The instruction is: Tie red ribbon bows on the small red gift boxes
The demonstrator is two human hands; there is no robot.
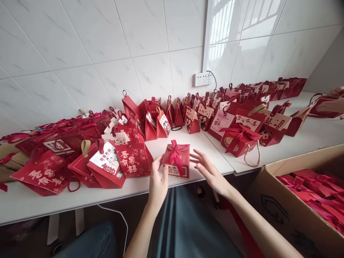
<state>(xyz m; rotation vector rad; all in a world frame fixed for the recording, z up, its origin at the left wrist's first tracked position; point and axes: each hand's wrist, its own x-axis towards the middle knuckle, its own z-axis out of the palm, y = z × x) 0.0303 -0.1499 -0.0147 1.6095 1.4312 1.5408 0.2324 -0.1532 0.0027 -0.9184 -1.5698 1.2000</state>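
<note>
A small red gift box [176, 159] with a magenta ribbon bow stands near the table's front edge. My left hand [158, 181] grips its left side, thumb toward the front. On the other side, my right hand [211, 175] is open, its fingers spread beside the box and holding nothing. Just left of my left hand is a red gift box [134, 159] with white lettering. A white-fronted box [107, 163] leans by it. To the right sits a ribboned box [239, 139] with a rope handle.
Many red gift boxes line the white table [158, 145] along the tiled wall [150, 36]. A power strip [203, 79] is mounted there. At the lower right, an open cardboard carton [268, 200] holds red ribboned boxes. Another person's hand [331, 104] touches a red box at the far right.
</note>
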